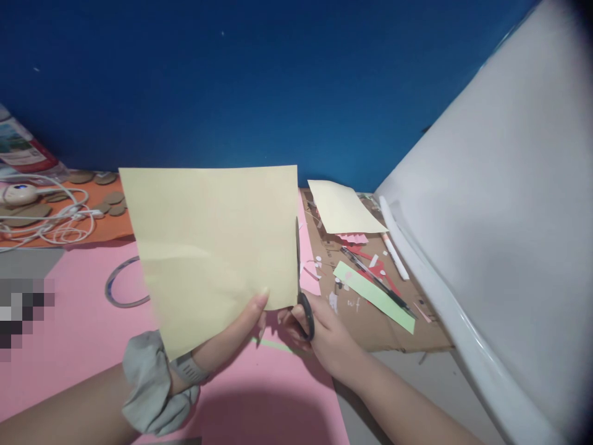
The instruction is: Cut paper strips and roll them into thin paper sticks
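My left hand [257, 310] pinches the lower edge of a large pale yellow sheet of paper [213, 228], with the thumb on its near face and the other fingers mostly behind it. The sheet is held up at a tilt above the pink surface. My right hand [319, 327] is closed around the black handle of a pair of scissors [306, 316]. The blades point away from me along the sheet's right edge. Whether the paper lies between the blades, I cannot tell. A grey scrunchie [155, 383] and a grey band [189, 369] are on my left wrist.
Pink paper [92, 309] covers the table. On the right, cardboard [370, 340] bears another yellow sheet [345, 207], a green strip [375, 296], a pen [380, 281], a white marker [395, 256] and scraps. White cables [69, 216] and brown cutouts [113, 201] lie left. A blue wall [259, 80] stands behind.
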Action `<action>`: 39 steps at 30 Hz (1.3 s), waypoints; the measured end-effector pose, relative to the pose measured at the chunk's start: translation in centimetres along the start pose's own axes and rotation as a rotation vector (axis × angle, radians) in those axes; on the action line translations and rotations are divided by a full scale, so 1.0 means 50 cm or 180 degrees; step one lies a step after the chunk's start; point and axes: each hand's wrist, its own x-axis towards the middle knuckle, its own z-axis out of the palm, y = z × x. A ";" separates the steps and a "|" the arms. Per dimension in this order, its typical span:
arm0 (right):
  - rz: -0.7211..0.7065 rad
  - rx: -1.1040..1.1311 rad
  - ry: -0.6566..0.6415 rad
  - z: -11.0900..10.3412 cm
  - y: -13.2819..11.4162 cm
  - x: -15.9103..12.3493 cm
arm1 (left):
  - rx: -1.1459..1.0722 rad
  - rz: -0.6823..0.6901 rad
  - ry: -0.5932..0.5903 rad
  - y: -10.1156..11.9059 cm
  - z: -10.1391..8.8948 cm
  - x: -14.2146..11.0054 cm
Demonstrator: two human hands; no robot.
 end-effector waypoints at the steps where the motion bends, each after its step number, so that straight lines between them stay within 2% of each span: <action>1: -0.0002 -0.0010 -0.0007 0.000 -0.001 0.000 | 0.0033 -0.0021 0.0043 0.001 0.001 0.000; 3: -0.0011 0.0004 -0.0032 -0.001 -0.002 0.000 | 0.0078 -0.0085 0.0142 0.002 0.003 0.000; 8: 0.0110 0.0026 0.0008 -0.001 -0.005 0.000 | 0.0037 -0.0084 0.0057 0.004 0.004 -0.001; 12: 0.0092 0.0033 0.0038 0.000 -0.005 0.000 | 0.0143 -0.0103 0.0157 0.008 0.004 0.000; 20: 0.0271 0.0120 0.0105 -0.003 -0.003 -0.001 | 0.0188 -0.0221 0.0126 0.010 0.002 -0.001; 28: 0.0361 0.0063 0.0108 -0.003 -0.009 0.000 | 0.0269 -0.0070 0.0146 0.012 -0.001 -0.002; 32: 0.0245 -0.0150 -0.0217 -0.008 -0.015 0.002 | 0.0118 0.0050 0.0184 0.009 -0.001 0.006; 36: 0.0223 -0.0355 -0.0614 -0.014 -0.025 0.001 | -0.0255 -0.0188 0.0174 0.012 0.000 0.017; 39: 0.0241 -0.0384 -0.0754 -0.015 -0.030 0.001 | -0.0325 -0.0189 0.0199 0.007 0.001 0.021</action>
